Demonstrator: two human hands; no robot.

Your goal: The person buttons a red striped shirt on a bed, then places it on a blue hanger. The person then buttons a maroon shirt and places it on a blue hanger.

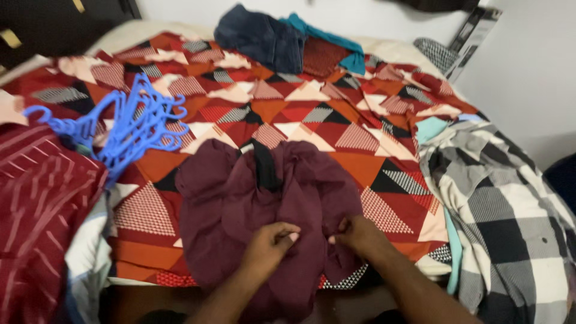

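Both the left hand [271, 239] and right hand [354, 234] pinch the near edge of the crumpled dark purple cloth shirt [252, 192], which stretches away from the 2 hands up the bed.

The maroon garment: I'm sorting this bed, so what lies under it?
Under the maroon garment, pinched by the left hand and right hand, lies the triangle-patterned bedspread. Anything else beneath it is covered.

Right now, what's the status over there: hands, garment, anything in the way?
Left hand and right hand both pinching maroon garment on patterned bedspread. Blue hangers lie apart, left. Nothing between the hands.
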